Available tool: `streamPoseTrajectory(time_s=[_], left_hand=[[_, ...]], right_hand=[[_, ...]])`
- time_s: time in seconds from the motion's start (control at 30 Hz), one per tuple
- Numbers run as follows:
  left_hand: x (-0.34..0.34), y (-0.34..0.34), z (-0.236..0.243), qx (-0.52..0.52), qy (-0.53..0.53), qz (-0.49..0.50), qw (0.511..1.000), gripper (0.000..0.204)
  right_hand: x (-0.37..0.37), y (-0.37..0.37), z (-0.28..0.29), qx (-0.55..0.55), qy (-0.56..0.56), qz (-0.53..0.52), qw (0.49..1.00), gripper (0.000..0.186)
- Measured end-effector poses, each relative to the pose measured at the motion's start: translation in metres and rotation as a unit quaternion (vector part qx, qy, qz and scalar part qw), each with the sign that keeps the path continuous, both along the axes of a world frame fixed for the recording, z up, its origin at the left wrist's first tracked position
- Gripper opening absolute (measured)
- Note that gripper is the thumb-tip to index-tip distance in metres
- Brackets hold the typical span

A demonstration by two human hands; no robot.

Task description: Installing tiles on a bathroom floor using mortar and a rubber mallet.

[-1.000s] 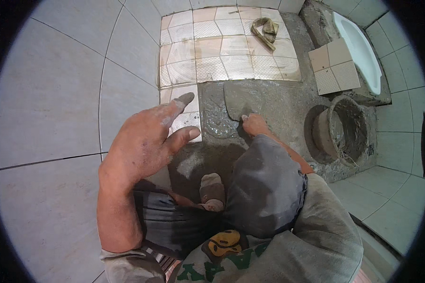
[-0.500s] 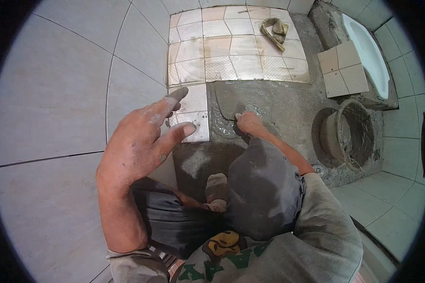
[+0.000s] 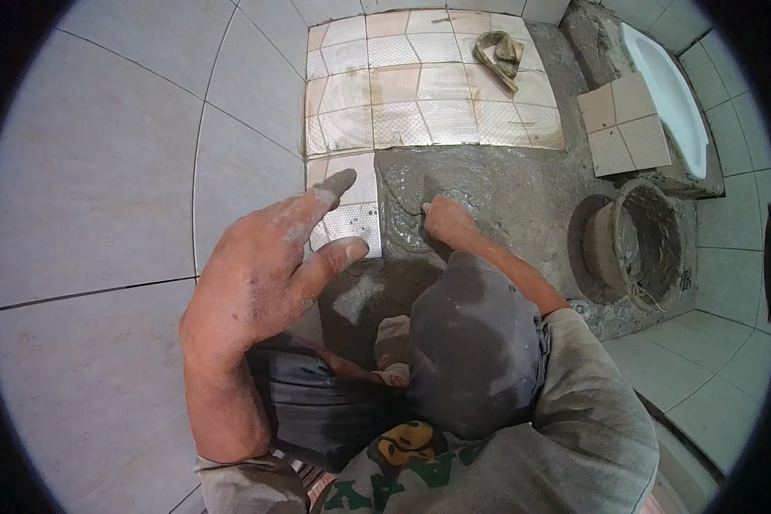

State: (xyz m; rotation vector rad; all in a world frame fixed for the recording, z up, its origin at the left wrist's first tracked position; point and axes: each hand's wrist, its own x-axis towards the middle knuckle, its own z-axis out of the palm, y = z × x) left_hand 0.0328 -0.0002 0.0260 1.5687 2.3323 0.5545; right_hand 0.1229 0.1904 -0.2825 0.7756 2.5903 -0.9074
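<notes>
My left hand (image 3: 270,248) is raised in front of the wall, its thumb and fingers apart and nothing in it; grey mortar coats the fingertips. Below it a floor tile (image 3: 351,224) with a patterned surface lies beside the wall, partly hidden by that hand. My right hand (image 3: 451,223) is closed around the handle of a trowel (image 3: 408,185). The trowel's mortar-covered blade lies on wet grey mortar (image 3: 480,176) to the right of the tile, and its outline is hard to make out.
Laid patterned tiles (image 3: 403,81) cover the far floor, with a dirty rag (image 3: 499,60) on them. At right stand a mortar-crusted bucket (image 3: 604,244), a loose tile (image 3: 625,124) and a white ceramic basin (image 3: 672,103). A large-tiled wall (image 3: 103,171) rises at left.
My left hand has shifted slightly right, further over the tile. My right hand has moved a little left with the trowel, toward the tile's edge.
</notes>
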Motion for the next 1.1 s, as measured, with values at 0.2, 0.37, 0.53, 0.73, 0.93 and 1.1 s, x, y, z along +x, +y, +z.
streamPoseTrajectory(time_s=[0.2,0.37,0.53,0.73,0.93,1.1], left_hand=[[0.003,0.000,0.000,-0.045,0.003,0.043,0.998,0.050],[0.002,0.000,-0.003,-0.036,0.017,0.021,0.999,0.047],[0.002,-0.002,-0.003,-0.049,0.001,0.025,0.998,0.043],[0.005,0.001,-0.004,-0.030,0.002,0.012,0.999,0.045],[0.004,-0.003,-0.003,-0.023,0.010,-0.002,1.000,0.048],[0.005,-0.003,0.001,-0.035,0.001,0.005,0.999,0.048]], right_hand=[[-0.004,0.003,0.004,-0.019,-0.044,-0.054,0.997,0.034],[0.002,0.012,-0.004,-0.001,-0.057,-0.011,0.998,0.032],[0.009,0.011,0.023,-0.006,-0.076,-0.061,0.995,0.030],[0.020,0.020,-0.003,0.007,-0.065,-0.095,0.993,0.029],[0.038,0.023,0.010,0.024,-0.028,-0.119,0.992,0.038],[0.051,0.029,0.009,0.036,-0.050,-0.157,0.986,0.036]])
